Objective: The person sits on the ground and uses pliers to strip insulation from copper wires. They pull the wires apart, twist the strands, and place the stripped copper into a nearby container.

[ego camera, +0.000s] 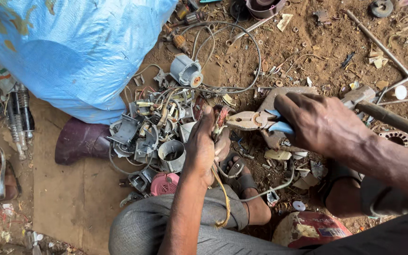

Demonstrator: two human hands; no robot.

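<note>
My left hand (203, 147) is closed around a small bundle of copper-coloured wire (221, 117), with a yellowish sleeve (223, 198) hanging down from it. My right hand (319, 123) grips the blue handles of a pair of pliers (253, 120). The plier jaws point left and meet the wire bundle just beside my left fingers. Both hands hover above a heap of grey metal scrap parts (154, 130) on the dirt ground.
A big blue woven sack (76, 52) fills the upper left, with a dark purple boot (79, 141) beneath it. A hammer (378, 111) lies at right. A pink fan part (164, 184), a grey motor housing (185, 71), loose cables and my sandalled foot (242, 182) lie around.
</note>
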